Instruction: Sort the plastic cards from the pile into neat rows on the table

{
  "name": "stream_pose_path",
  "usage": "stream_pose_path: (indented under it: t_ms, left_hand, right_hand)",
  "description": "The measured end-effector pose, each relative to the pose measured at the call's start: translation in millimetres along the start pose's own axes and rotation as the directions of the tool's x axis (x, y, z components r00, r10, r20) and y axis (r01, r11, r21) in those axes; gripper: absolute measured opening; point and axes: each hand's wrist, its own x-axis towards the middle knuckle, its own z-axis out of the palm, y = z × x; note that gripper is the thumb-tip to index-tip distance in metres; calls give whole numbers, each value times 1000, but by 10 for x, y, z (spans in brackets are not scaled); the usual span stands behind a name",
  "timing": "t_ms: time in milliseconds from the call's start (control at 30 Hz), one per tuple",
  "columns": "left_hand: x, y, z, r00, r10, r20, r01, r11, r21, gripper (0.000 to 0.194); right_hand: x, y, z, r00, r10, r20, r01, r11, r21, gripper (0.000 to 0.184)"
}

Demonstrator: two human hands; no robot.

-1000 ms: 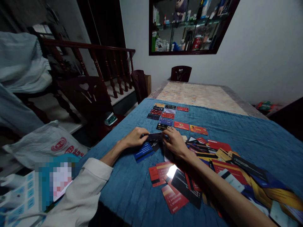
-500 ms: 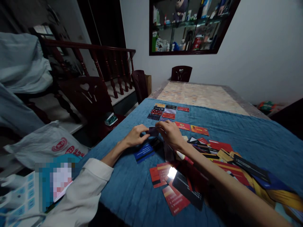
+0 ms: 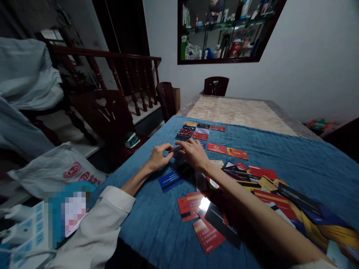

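Observation:
My left hand [image 3: 158,157] and my right hand [image 3: 194,153] meet above the blue quilted cloth [image 3: 294,160], both pinching one dark card [image 3: 176,150] between their fingertips. The card hovers just in front of a tidy grid of cards [image 3: 196,132] laid in rows. A blue card [image 3: 170,179] lies below my hands. To the right spreads a loose pile of red, black and gold cards [image 3: 260,186]. More red and black cards [image 3: 207,220] lie under my right forearm.
The table's far half shows a bare marbled top [image 3: 238,112]. Dark wooden chairs stand at the far end [image 3: 215,86] and at the left [image 3: 106,112]. A white plastic bag [image 3: 56,168] sits at the left. A glass cabinet [image 3: 224,30] hangs on the wall.
Both hands have lifted the dark card and carried it forward toward the grid of cards. The cards on the cloth have not moved.

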Motion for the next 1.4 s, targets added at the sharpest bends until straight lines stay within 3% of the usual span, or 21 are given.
stream_pose_path:
  t_ms: [67, 200, 400, 533, 633, 900, 1400]
  left_hand:
    - [5, -18, -29, 1000, -13, 11, 12, 1000, 12, 7]
    - [13, -74, -68, 999, -39, 15, 38, 999, 33, 5]
    - [2, -161, -34, 994, -86, 69, 82, 995, 54, 5]
    - [-28, -190, -5, 992, -79, 95, 75, 996, 45, 44]
    - [-56, -195, 7, 989, -69, 132, 64, 997, 42, 55]
    - [-75, -215, 24, 978, -52, 204, 32, 995, 97, 50]
    - [-57, -293, 33, 960, -84, 267, 35, 982, 185, 56]
  right_hand:
    - [-31, 10, 79, 999, 53, 10, -53, 998, 24, 41]
    - [-92, 55, 195, 993, 106, 60, -111, 991, 76, 35]
    - [-66, 87, 143, 992, 125, 15, -126, 989, 74, 32]
    - [-42, 85, 137, 995, 102, 16, -102, 995, -14, 29]
    - [-49, 86, 166, 995, 87, 57, -84, 995, -60, 29]
    - [-112, 86, 184, 986, 104, 133, -85, 986, -141, 44]
    - [-29, 99, 161, 960, 130, 247, -95, 984, -152, 51]
